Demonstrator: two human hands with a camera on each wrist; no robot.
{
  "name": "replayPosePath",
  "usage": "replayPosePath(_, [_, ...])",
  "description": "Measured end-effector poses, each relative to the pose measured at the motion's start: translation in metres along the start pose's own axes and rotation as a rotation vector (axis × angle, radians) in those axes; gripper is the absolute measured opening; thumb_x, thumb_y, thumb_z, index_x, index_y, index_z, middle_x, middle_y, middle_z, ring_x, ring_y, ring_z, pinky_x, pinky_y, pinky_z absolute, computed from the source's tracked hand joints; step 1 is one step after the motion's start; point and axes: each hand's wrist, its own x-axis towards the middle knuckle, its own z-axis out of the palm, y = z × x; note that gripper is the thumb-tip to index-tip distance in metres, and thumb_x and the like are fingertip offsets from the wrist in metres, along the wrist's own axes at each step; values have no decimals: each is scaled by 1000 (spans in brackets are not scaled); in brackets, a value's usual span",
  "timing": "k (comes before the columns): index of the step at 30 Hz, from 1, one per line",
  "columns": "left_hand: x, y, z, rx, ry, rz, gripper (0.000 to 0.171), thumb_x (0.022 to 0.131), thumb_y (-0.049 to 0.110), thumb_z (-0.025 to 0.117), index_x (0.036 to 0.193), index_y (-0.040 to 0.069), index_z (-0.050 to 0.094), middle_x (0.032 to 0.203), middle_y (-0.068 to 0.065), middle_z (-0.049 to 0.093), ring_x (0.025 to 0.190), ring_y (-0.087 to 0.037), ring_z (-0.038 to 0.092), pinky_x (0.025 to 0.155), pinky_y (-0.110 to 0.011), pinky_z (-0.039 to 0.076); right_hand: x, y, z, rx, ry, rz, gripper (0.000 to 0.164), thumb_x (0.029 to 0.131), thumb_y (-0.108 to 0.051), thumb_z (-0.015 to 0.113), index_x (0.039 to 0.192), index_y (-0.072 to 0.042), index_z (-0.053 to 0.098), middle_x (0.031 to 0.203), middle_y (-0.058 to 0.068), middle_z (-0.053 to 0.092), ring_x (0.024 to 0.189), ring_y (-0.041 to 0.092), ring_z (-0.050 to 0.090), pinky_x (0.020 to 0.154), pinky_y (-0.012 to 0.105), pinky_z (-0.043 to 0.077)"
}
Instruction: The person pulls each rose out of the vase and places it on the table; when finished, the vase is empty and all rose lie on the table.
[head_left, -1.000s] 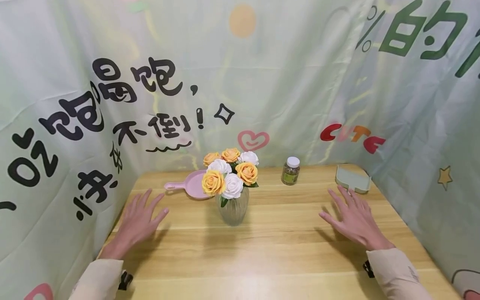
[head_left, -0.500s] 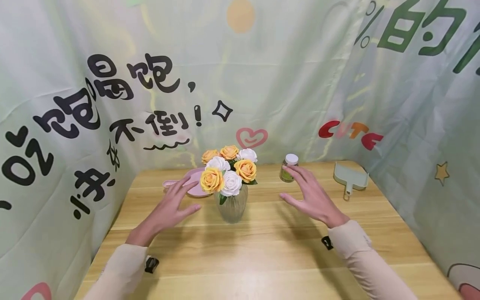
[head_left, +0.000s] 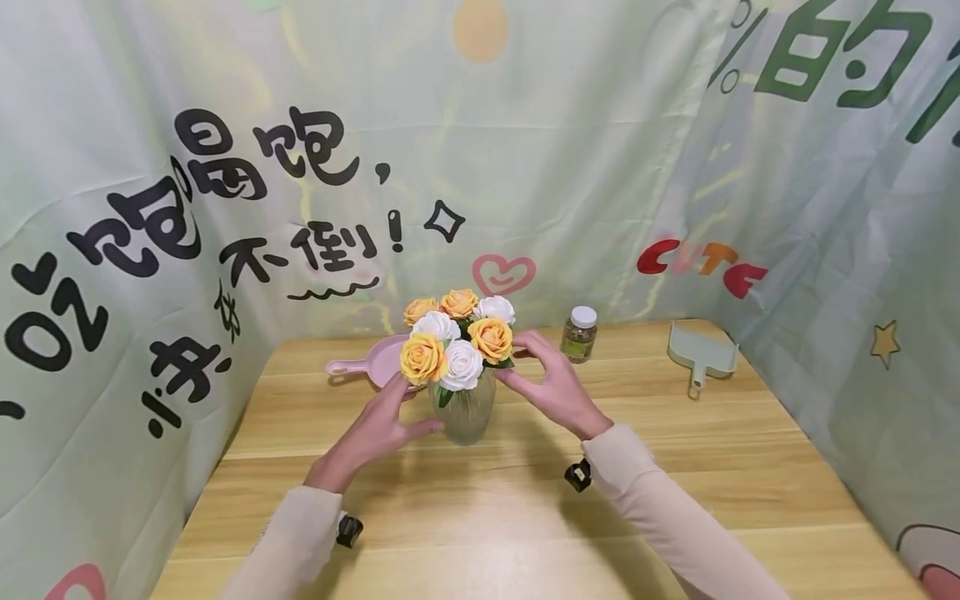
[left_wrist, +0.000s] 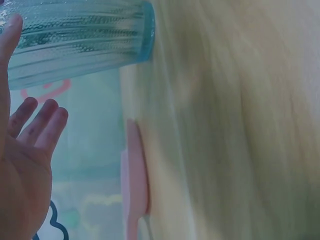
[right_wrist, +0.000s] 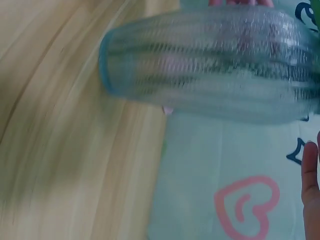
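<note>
A ribbed clear glass vase (head_left: 463, 421) stands upright on the table, holding several orange and white roses (head_left: 459, 367). At its left side is my left hand (head_left: 375, 429), fingers extended and thumb near the glass. My right hand (head_left: 558, 390) comes in from the right, loosely curved beside the blooms and the vase's upper part. In the left wrist view, a gap shows between the fingers (left_wrist: 50, 122) and the vase (left_wrist: 85, 37). The right wrist view shows one finger (right_wrist: 310, 170) apart from the vase (right_wrist: 200, 70); the rest of that hand is mostly out of frame.
Behind the vase to the left lies a pink frying pan (head_left: 384, 360). A small white-lidded jar (head_left: 578, 337) stands at the back right of the wooden table (head_left: 480, 525). Farther right is a grey-green dustpan (head_left: 701, 354). Printed cloth (head_left: 585, 183) hangs around the table.
Both hands have moved inward from the table's sides to either side of the vase. The right hand has passed in front of the jar. The vase has stayed in place.
</note>
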Motion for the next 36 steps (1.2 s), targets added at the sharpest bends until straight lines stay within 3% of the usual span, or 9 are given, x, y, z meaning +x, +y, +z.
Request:
replayPosePath(5, [2, -3, 11, -102, 33, 32, 106, 91, 18, 90, 174, 26, 25, 175, -11, 37, 155, -37, 47, 123, -52, 52, 5, -7, 19, 143, 13, 45, 44, 99, -11, 81, 142, -10, 71, 143, 8, 67, 133, 23, 61, 115, 54, 56])
replayPosePath(8, [2, -4, 14, -147, 39, 23, 104, 92, 13, 88, 174, 20, 25, 173, -15, 40, 154, -41, 48, 122, -53, 53, 6, -10, 27, 177, 48, 65, 45, 100, -7, 79, 143, -6, 70, 150, 11, 64, 138, 27, 59, 118, 55, 53])
replayPosePath(13, [2, -6, 17, -176, 33, -7, 97, 96, 13, 85, 173, 20, 27, 170, -18, 44, 149, -46, 53, 120, -55, 55, 10, -15, 32, 199, 115, 63, 42, 99, -1, 77, 141, 0, 70, 153, 18, 62, 141, 34, 59, 121, 58, 51])
replayPosePath(17, [3, -8, 16, -174, 30, -17, 98, 97, 14, 84, 174, 22, 26, 171, -19, 42, 146, -48, 55, 118, -56, 56, 15, -23, 30, 255, 147, 57, 43, 101, 3, 73, 143, 5, 67, 151, 23, 63, 142, 34, 58, 123, 45, 52])
replayPosePath(21, [2, -8, 16, -171, 32, -12, 98, 95, 14, 86, 174, 17, 27, 172, -20, 40, 144, -47, 57, 118, -56, 56, 19, -37, 24, 307, 187, 60, 41, 102, 8, 67, 143, 11, 63, 143, 29, 66, 132, 18, 65, 115, 25, 55])
replayPosePath(25, [4, -6, 17, -217, 51, -28, 100, 95, 14, 87, 174, 15, 25, 171, -22, 40, 146, -48, 55, 120, -56, 54, 25, -48, 16, 361, 227, 35, 43, 103, 10, 63, 146, 11, 58, 140, 32, 66, 122, 2, 66, 112, 21, 57])
replayPosePath(32, [7, -2, 20, -321, 66, -74, 98, 92, 9, 89, 171, 12, 31, 170, -19, 42, 152, -44, 49, 124, -56, 50, 27, -51, 20, 385, 160, 53, 45, 99, 10, 66, 144, 9, 58, 141, 28, 65, 122, 16, 68, 107, 22, 59])
replayPosePath(36, [7, 0, 21, -335, 50, -92, 99, 93, 12, 88, 172, 20, 30, 174, -12, 39, 158, -42, 42, 125, -56, 49, 24, -48, 26, 341, 121, 65, 52, 98, 10, 68, 149, 5, 59, 148, 25, 65, 133, 30, 65, 113, 29, 57])
